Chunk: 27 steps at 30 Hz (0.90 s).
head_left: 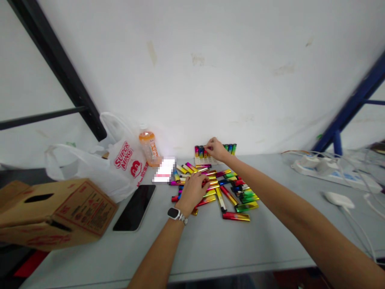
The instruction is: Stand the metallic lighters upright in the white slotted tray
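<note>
Many colourful metallic lighters (229,195) lie in a loose pile on the grey table (207,245). Behind them, against the wall, a row of upright lighters (230,148) stands in a pale tray (201,161). My right hand (217,149) is at this row, its fingers pinched at the top of the lighters; what they hold is too small to name. My left hand (195,190), with a watch at the wrist, rests on the left part of the pile. Its fingers are bent around something reddish, partly hidden.
A cardboard box (87,206), a white plastic bag (120,168), an orange bottle (149,148) and a black phone (135,208) are on the left. At right lie a power strip (337,172) and a white charger (339,199) with cables.
</note>
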Each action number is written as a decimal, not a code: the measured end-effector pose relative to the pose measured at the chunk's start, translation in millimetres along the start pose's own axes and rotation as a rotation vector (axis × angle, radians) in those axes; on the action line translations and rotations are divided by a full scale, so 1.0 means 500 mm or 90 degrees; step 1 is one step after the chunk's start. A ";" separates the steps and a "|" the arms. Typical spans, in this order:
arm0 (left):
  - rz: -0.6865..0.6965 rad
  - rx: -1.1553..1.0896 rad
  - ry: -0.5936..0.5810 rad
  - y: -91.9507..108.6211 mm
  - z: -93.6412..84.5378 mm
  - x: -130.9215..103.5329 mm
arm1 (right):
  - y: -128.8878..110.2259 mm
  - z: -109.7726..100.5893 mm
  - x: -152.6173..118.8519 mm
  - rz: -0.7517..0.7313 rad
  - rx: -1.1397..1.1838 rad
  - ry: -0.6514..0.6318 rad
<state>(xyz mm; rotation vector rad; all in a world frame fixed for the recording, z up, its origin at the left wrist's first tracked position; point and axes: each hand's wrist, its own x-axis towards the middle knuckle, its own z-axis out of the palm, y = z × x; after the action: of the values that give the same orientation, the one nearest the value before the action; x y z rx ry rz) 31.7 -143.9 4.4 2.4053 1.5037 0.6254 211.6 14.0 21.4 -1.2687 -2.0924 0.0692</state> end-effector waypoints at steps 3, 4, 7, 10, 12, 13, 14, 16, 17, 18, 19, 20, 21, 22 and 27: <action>0.010 0.001 0.003 0.000 -0.001 -0.001 | -0.011 -0.009 -0.028 -0.008 -0.076 -0.016; 0.013 0.002 0.003 0.000 0.000 -0.001 | -0.016 -0.014 -0.040 -0.007 -0.098 -0.033; 0.012 0.009 0.002 -0.003 0.001 0.000 | -0.032 -0.032 -0.085 -0.009 -0.134 -0.072; 0.013 0.014 0.005 -0.006 0.005 0.002 | -0.042 -0.059 -0.139 0.003 -0.138 -0.132; 0.019 0.016 0.006 -0.007 0.007 0.003 | -0.044 -0.080 -0.170 0.003 -0.145 -0.199; 0.021 0.017 0.006 -0.008 0.008 0.003 | -0.045 -0.090 -0.182 0.005 -0.150 -0.232; 0.023 0.018 0.005 -0.007 0.008 0.003 | -0.045 -0.099 -0.191 0.007 -0.155 -0.260; 0.025 0.018 0.003 -0.006 0.007 0.003 | -0.044 -0.112 -0.199 0.016 -0.167 -0.302; 0.026 0.017 0.004 -0.004 0.006 0.002 | -0.044 -0.115 -0.199 0.021 -0.174 -0.317; 0.025 0.016 0.006 -0.003 0.005 0.002 | -0.044 -0.117 -0.196 0.025 -0.181 -0.326; 0.025 0.016 0.007 -0.002 0.004 0.001 | -0.044 -0.117 -0.193 0.028 -0.189 -0.331; 0.024 0.016 0.007 -0.001 0.003 0.001 | -0.043 -0.115 -0.188 0.029 -0.198 -0.334; 0.023 0.016 0.008 0.000 0.002 0.000 | -0.041 -0.113 -0.183 0.027 -0.209 -0.335; 0.022 0.017 0.007 0.000 0.002 0.000 | -0.038 -0.111 -0.179 0.023 -0.218 -0.334; 0.017 0.017 0.006 -0.003 0.005 0.004 | -0.017 -0.105 -0.176 -0.026 -0.158 -0.264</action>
<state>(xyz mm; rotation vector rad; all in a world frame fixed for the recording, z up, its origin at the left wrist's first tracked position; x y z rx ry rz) 32.3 -141.3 2.0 2.4498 1.4942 0.6275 261.2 -76.1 19.1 -1.4526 -2.5437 0.0588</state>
